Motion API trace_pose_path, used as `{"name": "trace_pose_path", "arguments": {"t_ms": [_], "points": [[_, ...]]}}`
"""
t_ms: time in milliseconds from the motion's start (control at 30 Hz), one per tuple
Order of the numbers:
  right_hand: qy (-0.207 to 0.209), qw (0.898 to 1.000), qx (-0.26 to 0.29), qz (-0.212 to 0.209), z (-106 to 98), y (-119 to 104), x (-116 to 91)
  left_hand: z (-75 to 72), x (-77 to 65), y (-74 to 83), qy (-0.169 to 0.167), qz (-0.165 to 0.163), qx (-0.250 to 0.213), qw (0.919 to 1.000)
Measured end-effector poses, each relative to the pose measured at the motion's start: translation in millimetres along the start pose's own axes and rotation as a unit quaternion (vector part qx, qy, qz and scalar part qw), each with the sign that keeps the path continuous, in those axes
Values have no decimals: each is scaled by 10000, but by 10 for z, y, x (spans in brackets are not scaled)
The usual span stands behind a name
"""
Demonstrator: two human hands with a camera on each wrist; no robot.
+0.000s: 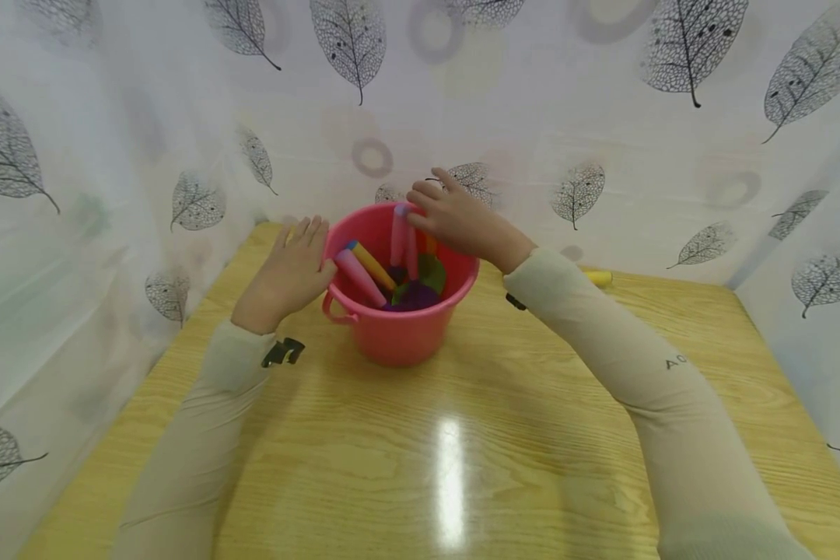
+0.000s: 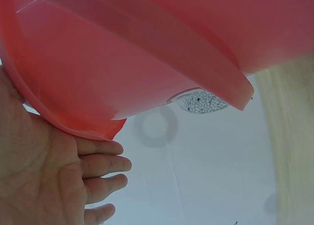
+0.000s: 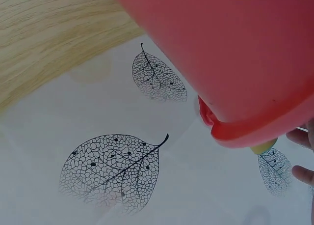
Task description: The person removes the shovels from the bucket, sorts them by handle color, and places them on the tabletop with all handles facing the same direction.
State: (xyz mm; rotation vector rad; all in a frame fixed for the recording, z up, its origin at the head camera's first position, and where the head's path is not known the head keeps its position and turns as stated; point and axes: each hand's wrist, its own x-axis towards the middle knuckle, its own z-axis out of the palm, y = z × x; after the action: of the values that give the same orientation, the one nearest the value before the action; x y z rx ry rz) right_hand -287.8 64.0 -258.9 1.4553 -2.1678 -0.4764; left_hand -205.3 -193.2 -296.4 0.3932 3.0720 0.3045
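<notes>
Head view: pink bucket seemed light, easiest by the rim; left grip straight-fingered against it, right grip couldn't tell.

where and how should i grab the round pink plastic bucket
Probably by the curved pink handle, coming in from the person's left: it juts out on that side like a loop to hook, and the bucket stands upright on the wood-grained table.
</notes>
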Motion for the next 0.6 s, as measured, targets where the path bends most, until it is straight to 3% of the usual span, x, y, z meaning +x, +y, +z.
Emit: {"name": "trace_pose_path", "arguments": {"t_ms": [300, 600], "points": [[73, 9999, 64, -109, -121, -16, 105, -10, -10, -6, 47, 14, -26, 10000], [-264, 9983, 21, -510, -183, -29, 260, -1, -6, 5, 75, 6, 23, 10000]]}}
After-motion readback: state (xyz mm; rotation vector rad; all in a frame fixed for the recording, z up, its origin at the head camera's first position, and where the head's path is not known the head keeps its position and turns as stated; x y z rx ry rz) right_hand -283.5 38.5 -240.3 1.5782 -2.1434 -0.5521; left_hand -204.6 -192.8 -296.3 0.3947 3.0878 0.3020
